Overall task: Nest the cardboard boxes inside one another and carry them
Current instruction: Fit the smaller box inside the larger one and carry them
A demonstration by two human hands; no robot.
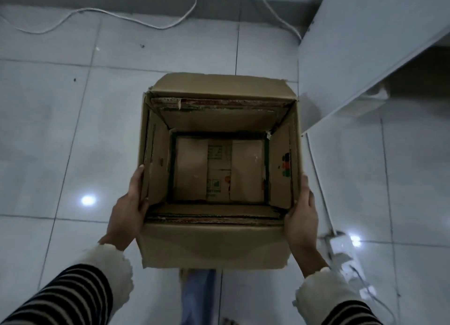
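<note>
I hold a brown outer cardboard box point(214, 246) open side up, above the tiled floor in the middle of the head view. Smaller cardboard boxes are nested inside it; the layered rims point(219, 106) show along its far and near edges, and the innermost box floor point(219, 171) has printed marks and dark green edging. My left hand point(126, 212) grips the box's left wall, thumb over the rim. My right hand point(303, 217) presses flat against the right wall, fingers along the outside. Both sleeves are striped with white cuffs.
Glossy grey floor tiles point(60, 129) lie all around. A white cabinet panel point(360, 44) stands close on the right. White cables point(102, 12) run along the far wall, and a power strip with a cable point(341, 246) lies on the floor at the right. My leg in jeans point(197, 293) shows below the box.
</note>
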